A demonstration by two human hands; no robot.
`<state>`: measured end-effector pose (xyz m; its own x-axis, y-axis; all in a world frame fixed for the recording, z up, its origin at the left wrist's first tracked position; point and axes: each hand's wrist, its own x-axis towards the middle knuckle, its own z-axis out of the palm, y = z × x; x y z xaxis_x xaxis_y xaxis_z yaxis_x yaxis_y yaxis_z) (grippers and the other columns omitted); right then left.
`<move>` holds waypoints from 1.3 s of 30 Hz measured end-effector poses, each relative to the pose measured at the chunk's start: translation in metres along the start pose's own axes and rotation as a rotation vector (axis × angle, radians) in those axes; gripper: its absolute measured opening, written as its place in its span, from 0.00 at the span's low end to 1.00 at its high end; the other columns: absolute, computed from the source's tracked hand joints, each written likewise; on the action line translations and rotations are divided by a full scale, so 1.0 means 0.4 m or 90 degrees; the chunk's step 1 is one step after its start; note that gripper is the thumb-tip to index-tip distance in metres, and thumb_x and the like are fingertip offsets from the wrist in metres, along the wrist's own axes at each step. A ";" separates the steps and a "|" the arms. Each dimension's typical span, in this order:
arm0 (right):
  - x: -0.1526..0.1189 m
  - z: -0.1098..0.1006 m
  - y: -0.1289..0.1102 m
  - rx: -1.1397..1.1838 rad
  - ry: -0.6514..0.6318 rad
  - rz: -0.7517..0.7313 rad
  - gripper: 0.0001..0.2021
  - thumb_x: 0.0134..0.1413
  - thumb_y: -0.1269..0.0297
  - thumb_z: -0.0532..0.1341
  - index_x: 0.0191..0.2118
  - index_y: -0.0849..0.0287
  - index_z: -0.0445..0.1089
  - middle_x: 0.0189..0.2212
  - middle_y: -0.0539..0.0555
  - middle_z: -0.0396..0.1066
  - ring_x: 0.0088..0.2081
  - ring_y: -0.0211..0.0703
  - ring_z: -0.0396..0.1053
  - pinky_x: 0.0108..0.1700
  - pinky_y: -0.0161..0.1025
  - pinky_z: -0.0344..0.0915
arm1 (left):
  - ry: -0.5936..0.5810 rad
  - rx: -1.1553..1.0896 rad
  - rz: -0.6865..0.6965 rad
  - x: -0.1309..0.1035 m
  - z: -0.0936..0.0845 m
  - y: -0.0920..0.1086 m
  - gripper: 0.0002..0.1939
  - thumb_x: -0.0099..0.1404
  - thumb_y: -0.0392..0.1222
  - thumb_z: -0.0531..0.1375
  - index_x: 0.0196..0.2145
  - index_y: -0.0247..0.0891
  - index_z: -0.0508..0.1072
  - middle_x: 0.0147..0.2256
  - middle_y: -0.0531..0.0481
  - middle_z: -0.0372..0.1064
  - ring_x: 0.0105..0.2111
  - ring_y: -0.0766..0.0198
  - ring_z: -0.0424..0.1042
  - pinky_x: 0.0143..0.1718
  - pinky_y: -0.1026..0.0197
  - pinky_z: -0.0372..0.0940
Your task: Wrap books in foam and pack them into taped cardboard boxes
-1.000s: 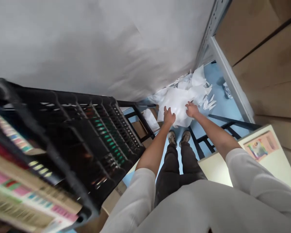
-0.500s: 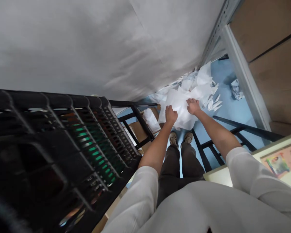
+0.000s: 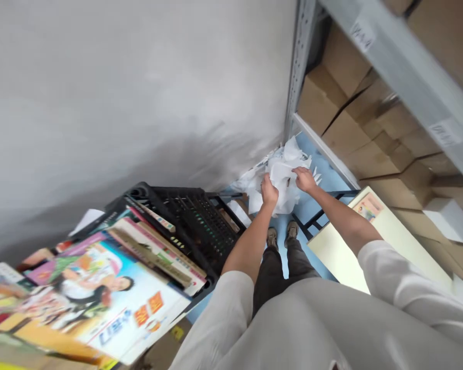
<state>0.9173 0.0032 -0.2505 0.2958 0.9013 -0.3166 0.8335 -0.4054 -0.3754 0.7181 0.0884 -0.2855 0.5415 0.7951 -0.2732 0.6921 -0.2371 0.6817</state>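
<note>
My left hand is closed on the left part of a thin white sheet, with the thumb pointing up. Opposite it, my right hand pinches the sheet's right part. The sheet spans between both hands above a pile of crumpled white paper on the blue floor by the wall. A dark gap shows in the white material just left of my right hand; whether it is a tear or a fold I cannot tell.
At left, a black crate holds upright books, with a colourful book beside it. A pale yellow board lies at right, below a grey metal shelf with cardboard boxes. Black bars stand near my feet.
The view has shifted, bringing books and more shelving into sight. The sheet between my hands looks smaller and more crumpled, and both hands are still closed on it.
</note>
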 end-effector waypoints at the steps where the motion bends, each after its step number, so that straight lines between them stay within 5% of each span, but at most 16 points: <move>1: -0.020 -0.028 -0.001 0.006 0.022 0.008 0.32 0.57 0.80 0.55 0.66 0.63 0.73 0.61 0.67 0.74 0.62 0.64 0.67 0.65 0.57 0.61 | 0.025 -0.029 -0.011 -0.001 -0.020 0.029 0.34 0.74 0.34 0.57 0.75 0.38 0.60 0.64 0.36 0.73 0.64 0.43 0.74 0.68 0.42 0.68; 4: -0.092 -0.103 -0.004 0.032 0.100 0.041 0.34 0.56 0.82 0.53 0.67 0.63 0.73 0.60 0.67 0.75 0.60 0.63 0.68 0.62 0.57 0.63 | 0.065 -0.110 0.007 -0.013 -0.081 0.113 0.28 0.74 0.30 0.55 0.69 0.38 0.69 0.58 0.38 0.78 0.58 0.46 0.78 0.65 0.46 0.70; 10: -0.294 -0.199 -0.006 0.070 0.264 0.118 0.26 0.61 0.75 0.56 0.62 0.62 0.77 0.54 0.66 0.77 0.56 0.62 0.70 0.61 0.55 0.66 | 0.029 -0.063 0.162 -0.059 -0.185 0.259 0.24 0.72 0.26 0.51 0.60 0.35 0.76 0.52 0.37 0.79 0.56 0.48 0.78 0.63 0.49 0.69; 15: -0.484 -0.210 0.008 0.169 0.393 0.183 0.16 0.68 0.59 0.59 0.49 0.59 0.82 0.47 0.63 0.77 0.52 0.58 0.73 0.60 0.53 0.69 | -0.030 0.068 0.271 -0.120 -0.217 0.377 0.21 0.73 0.29 0.53 0.57 0.39 0.79 0.54 0.38 0.78 0.58 0.47 0.74 0.63 0.49 0.66; 19: -0.617 -0.195 0.026 0.356 0.483 0.284 0.15 0.63 0.51 0.63 0.40 0.56 0.80 0.46 0.60 0.77 0.46 0.53 0.75 0.54 0.49 0.74 | -0.069 0.214 0.359 -0.183 -0.205 0.477 0.16 0.76 0.35 0.55 0.51 0.41 0.82 0.53 0.36 0.77 0.59 0.42 0.71 0.64 0.44 0.62; 24: -0.778 -0.167 0.057 0.677 0.533 0.416 0.13 0.56 0.52 0.69 0.29 0.55 0.73 0.27 0.52 0.75 0.33 0.45 0.74 0.44 0.45 0.75 | -0.127 0.330 0.452 -0.270 -0.134 0.601 0.16 0.74 0.38 0.55 0.49 0.38 0.83 0.54 0.33 0.77 0.62 0.36 0.68 0.63 0.37 0.59; 30: -0.994 -0.111 0.113 0.906 0.587 0.566 0.10 0.52 0.62 0.73 0.28 0.56 0.72 0.24 0.51 0.76 0.28 0.38 0.72 0.38 0.37 0.75 | -0.258 0.387 0.520 -0.381 0.021 0.703 0.17 0.72 0.36 0.56 0.52 0.39 0.81 0.55 0.33 0.77 0.62 0.36 0.66 0.63 0.35 0.58; 39: -1.257 0.012 0.241 0.931 0.556 0.707 0.06 0.54 0.73 0.68 0.31 0.56 0.72 0.27 0.52 0.79 0.32 0.39 0.77 0.41 0.35 0.76 | -0.316 0.378 0.540 -0.562 0.270 0.711 0.27 0.72 0.31 0.56 0.66 0.40 0.69 0.67 0.33 0.64 0.66 0.42 0.66 0.63 0.43 0.64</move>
<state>0.8467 -0.4897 -0.1316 0.7834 -0.1352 -0.6066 -0.6205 -0.1144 -0.7758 0.8447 -0.2179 -0.1035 0.9782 -0.0225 -0.2065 0.0595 -0.9222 0.3820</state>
